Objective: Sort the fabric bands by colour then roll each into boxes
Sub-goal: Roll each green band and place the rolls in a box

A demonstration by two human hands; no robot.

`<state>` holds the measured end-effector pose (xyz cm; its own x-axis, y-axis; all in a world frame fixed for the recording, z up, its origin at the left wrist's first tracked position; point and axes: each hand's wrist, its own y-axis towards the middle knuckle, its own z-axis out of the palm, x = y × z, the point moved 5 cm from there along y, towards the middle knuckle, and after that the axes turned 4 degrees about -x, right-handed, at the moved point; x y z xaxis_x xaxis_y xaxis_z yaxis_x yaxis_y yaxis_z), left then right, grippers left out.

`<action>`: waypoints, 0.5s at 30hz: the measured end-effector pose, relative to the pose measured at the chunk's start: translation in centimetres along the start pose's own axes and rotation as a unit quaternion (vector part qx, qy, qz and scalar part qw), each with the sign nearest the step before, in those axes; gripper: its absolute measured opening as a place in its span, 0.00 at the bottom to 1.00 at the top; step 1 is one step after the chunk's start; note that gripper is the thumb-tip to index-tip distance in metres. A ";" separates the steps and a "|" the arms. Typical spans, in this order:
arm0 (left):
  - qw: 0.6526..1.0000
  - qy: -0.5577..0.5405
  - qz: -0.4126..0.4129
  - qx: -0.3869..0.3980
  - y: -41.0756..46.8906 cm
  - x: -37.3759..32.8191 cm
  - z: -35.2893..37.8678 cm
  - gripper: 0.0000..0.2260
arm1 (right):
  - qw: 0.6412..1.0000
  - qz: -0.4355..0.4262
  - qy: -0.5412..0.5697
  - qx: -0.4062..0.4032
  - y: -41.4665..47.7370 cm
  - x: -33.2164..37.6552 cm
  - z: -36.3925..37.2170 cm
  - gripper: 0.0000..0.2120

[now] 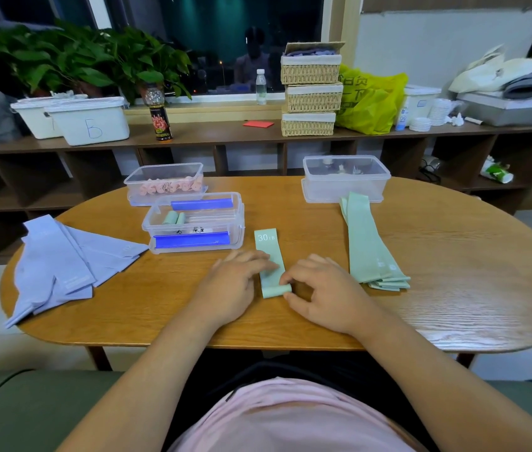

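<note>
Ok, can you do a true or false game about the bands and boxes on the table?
The band being rolled is green. True.
The purple bands lie at the right. False: they lie at the left; the green stack is at the right.
The box with blue clips holds pink rolls. False: it holds green rolls; the pink rolls sit in the box behind it.
The band being rolled is printed with 30. True.
The left hand rests on that band. True.
</note>
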<state>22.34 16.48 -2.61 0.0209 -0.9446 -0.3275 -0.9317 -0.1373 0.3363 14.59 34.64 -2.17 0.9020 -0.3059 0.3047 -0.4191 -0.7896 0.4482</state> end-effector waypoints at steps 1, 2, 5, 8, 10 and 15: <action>1.000 0.005 -0.008 0.002 0.0 0.1 0.1 0.27 | 1.000 0.002 0.002 0.000 0.0 0.0 0.0 0.10; 1.000 0.005 -0.014 -0.003 0.0 0.2 0.1 0.25 | 1.000 0.004 0.003 0.000 0.1 0.0 0.0 0.10; 1.000 0.001 -0.022 -0.014 0.0 0.1 0.1 0.22 | 1.000 0.003 0.006 -0.003 0.1 0.0 -0.1 0.10; 0.999 0.000 -0.030 -0.014 0.0 0.1 0.0 0.21 | 1.000 0.004 0.012 -0.002 0.1 0.1 0.0 0.10; 0.999 0.001 -0.031 -0.014 0.0 0.0 0.0 0.20 | 1.000 0.003 0.008 -0.001 0.2 0.1 0.0 0.10; 0.999 -0.018 -0.040 -0.004 0.0 0.2 0.0 0.16 | 1.000 0.012 -0.003 -0.003 0.3 -0.2 0.1 0.13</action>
<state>22.33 16.29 -2.72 0.0826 -0.9194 -0.3845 -0.9243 -0.2149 0.3155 14.32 34.44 -2.14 0.8922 -0.3277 0.3108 -0.4413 -0.7791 0.4452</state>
